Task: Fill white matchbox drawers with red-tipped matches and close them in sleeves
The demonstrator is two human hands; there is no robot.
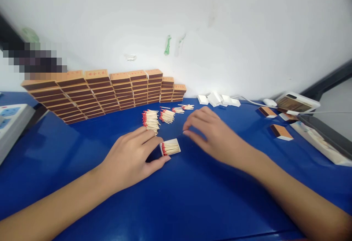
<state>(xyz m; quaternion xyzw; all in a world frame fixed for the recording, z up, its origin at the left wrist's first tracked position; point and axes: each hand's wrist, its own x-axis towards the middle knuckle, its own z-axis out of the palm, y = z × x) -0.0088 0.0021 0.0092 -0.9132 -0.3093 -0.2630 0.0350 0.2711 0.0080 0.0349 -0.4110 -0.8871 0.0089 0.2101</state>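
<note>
1. Matchbox tray [173, 141]: one lay on the blue table [192, 200] between the two hands, with a layer of red-headed matches [171, 148] in it, too tightly packed to count. Filling it seemed the step in hand; the next move, I judged, called for the right hand to pinch more matches and lay them in, heads left.
2. Far left of the tray sat one white object with blue patches [16, 118], cut off by the view's edge.
3. Behind the tray and to its left, closed matchboxes [126, 87] stood stacked in eight columns, lower toward the right; their total was hard to count.
4. Left hand [128, 156], at the tray's left end: thumb and forefinger straddled it in a light, steadying grasp.
5. Just behind the tray lay about four heaps of loose matches [167, 116], the leftmost largest.
6. Right hand [210, 132], just right of the tray: released, loosely curled, no match visible at its fingertips.
7. Behind the tray and to its right, about four white pieces [214, 98], perhaps upturned trays, overlapped near the wall.
8. Far right of the tray were three separate matchboxes [282, 132], one white-edged device [298, 102] and one pale pouch [320, 143].
</note>
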